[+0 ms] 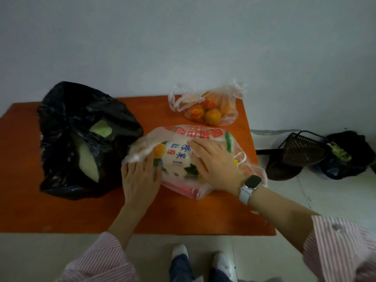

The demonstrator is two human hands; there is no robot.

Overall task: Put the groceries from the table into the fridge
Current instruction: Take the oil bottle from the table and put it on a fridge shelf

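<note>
Resting on the orange table (pixel 30 210): three bagged lots, none yet moved; the fridge is not in view

Item 1, thin pink-tinted bag (pixel 205 186), near the front right of the table. Contents: a white package printed with oranges and blue characters (pixel 177 157), plus a red-and-white pack behind it. Left hand (pixel 138 178) lies at the bag's mouth with fingers reaching under the film toward the package; right hand (pixel 215 161) lies flat on top, fingers straight, pressing rather than clasping. Neither hand has closed round anything, as far as can be seen.

Item 2, clear bag of oranges (pixel 207 110), at the back edge, just behind item 1, handles loose.

Item 3, black bin bag (pixel 81 139), left of item 1, mouth open, pale green produce showing inside.

Risks, as judged:
- Film is flimsy; pulling the package out one-handed could tear it or drag the whole bag toward the table's right edge, which is close.
- The package looks smooth and soft, so a flat-handed hold may slip.
- Oranges could roll out if their bag is nudged.

Surroundings: a dark dustpan (pixel 301 153) and a second black bag (pixel 350 157) on the floor to the right of the table, a likely trip hazard on that side
</note>
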